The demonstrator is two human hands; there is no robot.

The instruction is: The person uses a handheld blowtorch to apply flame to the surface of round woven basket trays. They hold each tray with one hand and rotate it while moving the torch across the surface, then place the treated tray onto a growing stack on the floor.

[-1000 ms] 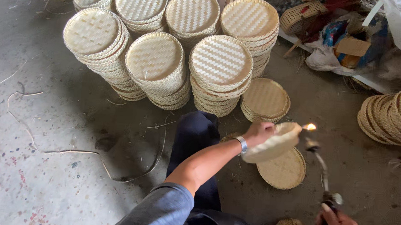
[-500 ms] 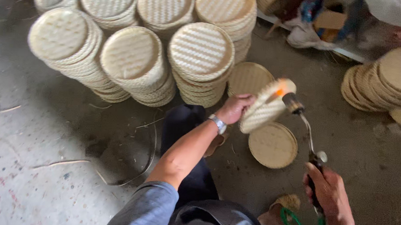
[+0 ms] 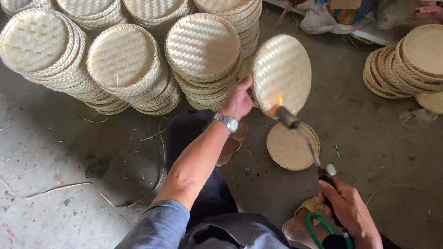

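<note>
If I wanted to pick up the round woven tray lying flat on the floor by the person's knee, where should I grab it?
Probably by the rim of the flat tray on the floor, from the open floor on its far right side. It lies flat and thin, so only the edge gives fingers a hold, and the torch in the right hand hangs over its near side.
</note>
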